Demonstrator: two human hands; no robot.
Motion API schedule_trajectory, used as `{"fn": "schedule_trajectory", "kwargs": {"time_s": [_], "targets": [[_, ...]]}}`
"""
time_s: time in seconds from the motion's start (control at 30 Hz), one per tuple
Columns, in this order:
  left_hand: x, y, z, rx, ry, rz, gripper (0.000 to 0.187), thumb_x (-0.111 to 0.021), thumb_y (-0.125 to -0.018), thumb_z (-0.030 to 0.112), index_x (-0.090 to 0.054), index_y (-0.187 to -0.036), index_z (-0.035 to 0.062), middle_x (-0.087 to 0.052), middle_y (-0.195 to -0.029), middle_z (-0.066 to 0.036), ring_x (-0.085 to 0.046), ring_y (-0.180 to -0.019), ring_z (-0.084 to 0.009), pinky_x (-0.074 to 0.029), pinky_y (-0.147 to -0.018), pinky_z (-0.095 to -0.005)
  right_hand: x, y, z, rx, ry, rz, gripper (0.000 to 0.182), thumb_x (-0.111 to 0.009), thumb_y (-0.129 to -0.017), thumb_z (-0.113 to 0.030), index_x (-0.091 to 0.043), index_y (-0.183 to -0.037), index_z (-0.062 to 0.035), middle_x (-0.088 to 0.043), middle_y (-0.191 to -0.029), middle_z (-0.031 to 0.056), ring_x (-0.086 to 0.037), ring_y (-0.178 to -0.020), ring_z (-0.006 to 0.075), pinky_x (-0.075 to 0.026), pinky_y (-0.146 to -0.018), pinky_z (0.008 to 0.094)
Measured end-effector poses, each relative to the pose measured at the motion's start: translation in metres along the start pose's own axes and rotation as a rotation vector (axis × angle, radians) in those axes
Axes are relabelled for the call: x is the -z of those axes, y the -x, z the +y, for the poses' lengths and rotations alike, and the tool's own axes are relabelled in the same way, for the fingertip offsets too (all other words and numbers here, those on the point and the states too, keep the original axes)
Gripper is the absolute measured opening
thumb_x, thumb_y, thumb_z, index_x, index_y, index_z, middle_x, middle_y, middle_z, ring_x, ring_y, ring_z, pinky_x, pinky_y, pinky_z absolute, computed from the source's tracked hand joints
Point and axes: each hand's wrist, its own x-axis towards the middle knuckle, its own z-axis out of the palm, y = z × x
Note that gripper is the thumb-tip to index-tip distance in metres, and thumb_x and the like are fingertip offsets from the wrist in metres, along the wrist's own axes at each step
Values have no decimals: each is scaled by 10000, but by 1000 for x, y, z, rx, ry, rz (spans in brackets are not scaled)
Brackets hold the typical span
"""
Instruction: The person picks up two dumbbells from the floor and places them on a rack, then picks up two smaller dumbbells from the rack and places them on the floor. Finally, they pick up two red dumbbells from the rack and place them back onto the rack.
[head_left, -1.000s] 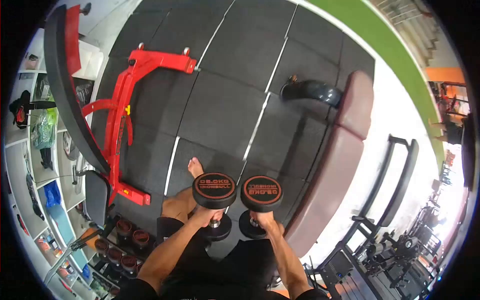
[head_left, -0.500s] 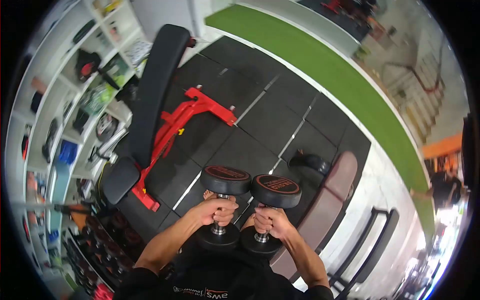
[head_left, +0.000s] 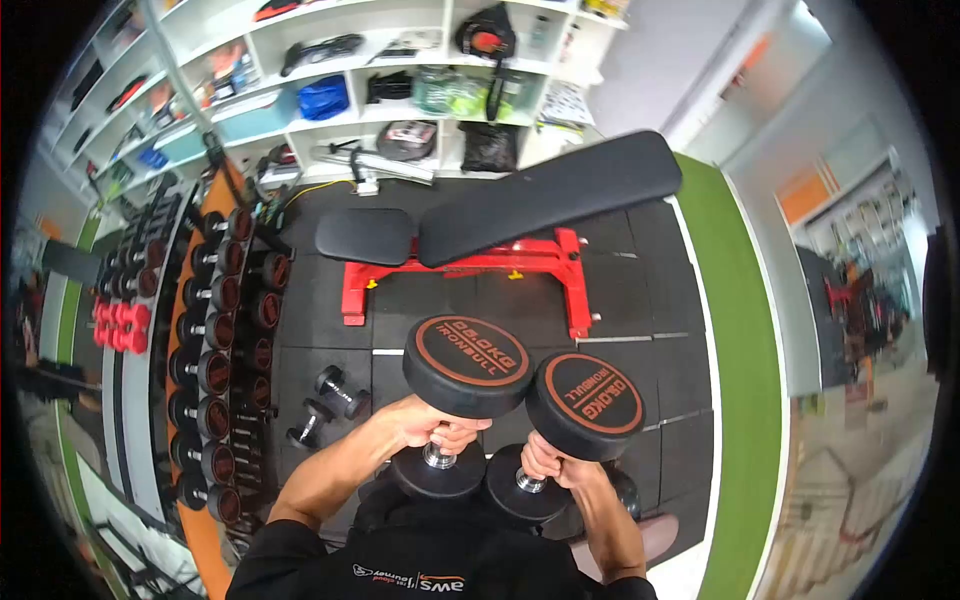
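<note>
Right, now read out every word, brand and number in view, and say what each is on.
"IRONBULL": left dumbbell, in the left hand
"IRONBULL": right dumbbell, in the right hand
".0KG": on both, leading digits unclear
"aws": black shirt
"cloud": same shirt
"Journey": same shirt
Too small or blurred: racked dumbbells, floor dumbbells.

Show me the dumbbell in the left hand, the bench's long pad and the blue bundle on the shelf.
Dumbbell (head_left: 468,352) in the left hand (head_left: 438,424): head view, upper end face.
Long pad (head_left: 555,192): head view, middle of top.
Blue bundle (head_left: 323,98): head view, front.
</note>
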Motion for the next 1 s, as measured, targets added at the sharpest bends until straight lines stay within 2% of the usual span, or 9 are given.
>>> {"fn": "schedule_trajectory", "kwargs": {"time_s": [0.23,0.37,0.4,0.5,0.53,0.57,0.7,1.0], "targets": [[57,85,68,-291,151,-37,523,-604,-963,184,-369,-496,161,-337,-436,44,-324,-366,-71,-289,-428,-239,-87,-126,-41,-148,254,-22,438,-561,-978,-231,-411,-581,-122,-342,-469,-11,-345,-411,129,-349,-472,277],[62,118,85,-417,97,-15,523,-542,-986,170,-366,-493,167,-333,-431,39,-346,-360,-85,-306,-418,-242,-102,-166,-56,-197,230,-190,448,-548,-988,-266,-410,-584,-132,-352,-469,-1,-354,-413,141,-365,-476,280],[70,128,88,-502,162,-26,407,-558,-969,190,-480,-578,113,-355,-432,21,-380,-360,-95,-338,-411,-246,-108,-179,-57,-217,235,-211,442,-549,-987,-263,-412,-588,-132,-354,-473,0,-355,-416,141,-366,-478,280],[82,147,82,-736,391,-11,249,-578,-953,219,-603,-789,34,-404,-457,-4,-421,-360,-112,-390,-424,-252,-120,-213,-56,-281,257,-276,426,-552,-984,-256,-416,-601,-130,-360,-486,1,-361,-427,141,-370,-485,281],[122,131,61,-850,460,-331,238,-642,-916,190,-614,-1032,-17,-580,-622,-63,-558,-450,-167,-494,-463,-304,-122,-225,-56,-305,264,-294,420,-552,-983,-254,-418,-605,-130,-362,-491,2,-363,-430,142,-371,-487,282],[132,127,55,-915,469,-357,238,-642,-916,189,-614,-1033,-16,-580,-627,-63,-559,-454,-167,-494,-466,-304,-122,-233,-58,-326,273,-319,414,-553,-982,-251,-419,-609,-129,-364,-495,2,-365,-434,142,-373,-489,282],[124,176,73,-990,407,55,236,-643,-915,184,-615,-1038,-15,-583,-645,-64,-561,-473,-168,-496,-478,-304,-135,-282,-56,-425,305,-393,392,-557,-978,-241,-425,-626,-127,-373,-513,4,-372,-448,142,-377,-497,283],[164,213,96,-1213,437,445,232,-646,-914,175,-616,-1047,-12,-588,-685,-65,-567,-516,-171,-501,-506,-305,-154,-417,-58,-647,382,-596,343,-565,-968,-219,-438,-665,-122,-392,-552,7,-389,-479,143,-389,-516,286]]}}
